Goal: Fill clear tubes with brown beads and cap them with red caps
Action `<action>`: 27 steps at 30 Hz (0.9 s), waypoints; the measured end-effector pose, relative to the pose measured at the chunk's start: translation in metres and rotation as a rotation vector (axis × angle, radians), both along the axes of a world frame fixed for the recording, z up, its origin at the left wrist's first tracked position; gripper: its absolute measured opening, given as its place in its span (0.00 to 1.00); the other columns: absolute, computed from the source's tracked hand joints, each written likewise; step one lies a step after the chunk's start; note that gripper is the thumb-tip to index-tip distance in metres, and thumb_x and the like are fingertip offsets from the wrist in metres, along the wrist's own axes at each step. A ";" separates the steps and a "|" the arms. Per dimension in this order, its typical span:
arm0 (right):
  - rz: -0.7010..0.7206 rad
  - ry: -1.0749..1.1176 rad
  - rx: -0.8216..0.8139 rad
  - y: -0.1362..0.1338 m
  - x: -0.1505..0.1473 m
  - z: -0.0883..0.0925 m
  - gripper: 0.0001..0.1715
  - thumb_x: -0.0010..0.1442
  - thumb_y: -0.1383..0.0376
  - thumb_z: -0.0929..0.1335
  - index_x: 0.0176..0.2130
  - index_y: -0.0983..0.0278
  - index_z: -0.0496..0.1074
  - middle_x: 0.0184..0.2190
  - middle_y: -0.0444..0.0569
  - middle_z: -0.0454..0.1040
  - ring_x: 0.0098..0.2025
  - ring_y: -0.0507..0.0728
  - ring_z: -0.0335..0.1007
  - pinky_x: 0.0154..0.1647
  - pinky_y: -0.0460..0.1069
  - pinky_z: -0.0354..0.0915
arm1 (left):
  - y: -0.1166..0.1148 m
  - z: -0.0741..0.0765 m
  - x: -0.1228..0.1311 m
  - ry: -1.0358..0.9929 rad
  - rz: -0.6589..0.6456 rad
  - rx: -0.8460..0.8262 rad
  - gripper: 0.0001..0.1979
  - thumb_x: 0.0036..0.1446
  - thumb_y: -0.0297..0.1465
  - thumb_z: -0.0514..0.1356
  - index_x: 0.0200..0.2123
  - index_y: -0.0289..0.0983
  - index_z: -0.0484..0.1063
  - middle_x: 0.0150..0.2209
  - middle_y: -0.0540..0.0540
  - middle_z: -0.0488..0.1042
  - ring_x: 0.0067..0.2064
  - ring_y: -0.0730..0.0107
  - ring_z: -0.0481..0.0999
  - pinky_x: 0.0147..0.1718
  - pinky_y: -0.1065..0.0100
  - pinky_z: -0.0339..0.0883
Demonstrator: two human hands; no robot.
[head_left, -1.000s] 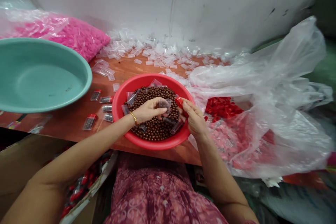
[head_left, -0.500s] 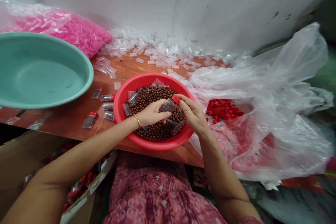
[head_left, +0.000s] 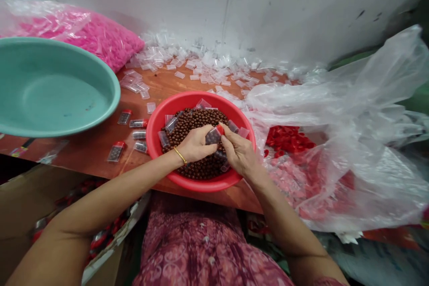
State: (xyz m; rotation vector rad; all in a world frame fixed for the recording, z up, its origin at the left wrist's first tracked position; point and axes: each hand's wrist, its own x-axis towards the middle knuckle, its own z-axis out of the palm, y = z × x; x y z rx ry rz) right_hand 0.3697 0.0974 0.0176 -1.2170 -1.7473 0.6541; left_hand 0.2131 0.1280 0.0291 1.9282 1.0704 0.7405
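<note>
Over a red basin (head_left: 201,185) of small brown balls (head_left: 191,125), my left hand (head_left: 197,144) grips a clear plastic container (head_left: 212,136). My right hand (head_left: 240,149) pinches a red cap (head_left: 220,129) at the container's upper right end; part of the cap is hidden by the fingers. Several clear containers, one of them an uncapped container (head_left: 164,139), lie among the balls along the basin's inside. Left of the basin, several filled containers with red caps, including a capped container (head_left: 115,152), rest on the table.
A teal basin (head_left: 60,132) stands at the left before a bag of pink pieces (head_left: 110,40). Clear empty containers (head_left: 214,71) are scattered along the wall. On the right lies a plastic bag (head_left: 375,161) with red caps (head_left: 288,139). A cardboard box (head_left: 23,201) sits below left.
My right hand has moved left and slightly down, bringing the red cap onto the end of the container. My left hand keeps its hold. The view has shifted slightly.
</note>
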 end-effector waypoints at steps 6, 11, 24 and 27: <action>0.052 -0.046 0.020 0.002 0.011 0.005 0.21 0.58 0.54 0.63 0.44 0.60 0.76 0.33 0.49 0.78 0.34 0.57 0.73 0.39 0.53 0.69 | -0.001 0.008 0.002 0.049 -0.014 0.004 0.04 0.42 0.29 0.56 0.22 0.35 0.62 0.21 0.55 0.62 0.24 0.77 0.60 0.25 0.73 0.54; -0.106 0.233 -0.044 0.023 0.003 0.014 0.33 0.60 0.44 0.56 0.31 0.62 0.78 0.19 0.45 0.67 0.20 0.50 0.61 0.22 0.47 0.60 | 0.003 0.010 0.005 0.129 -0.147 -0.012 0.05 0.40 0.29 0.57 0.20 0.36 0.61 0.18 0.56 0.60 0.22 0.78 0.58 0.22 0.73 0.51; 0.199 0.177 -0.298 0.047 -0.027 0.001 0.40 0.57 0.40 0.55 0.58 0.59 0.64 0.52 0.49 0.68 0.52 0.57 0.63 0.58 0.54 0.57 | -0.001 0.000 0.002 0.559 -0.178 0.249 0.14 0.44 0.32 0.57 0.36 0.34 0.73 0.27 0.44 0.75 0.30 0.62 0.75 0.31 0.67 0.66; 0.195 0.306 -0.375 0.051 -0.027 0.005 0.43 0.59 0.39 0.47 0.55 0.61 0.66 0.48 0.51 0.71 0.47 0.57 0.68 0.51 0.55 0.63 | 0.002 0.005 0.003 0.617 -0.174 0.284 0.13 0.45 0.34 0.56 0.34 0.34 0.73 0.29 0.43 0.76 0.32 0.60 0.76 0.32 0.66 0.67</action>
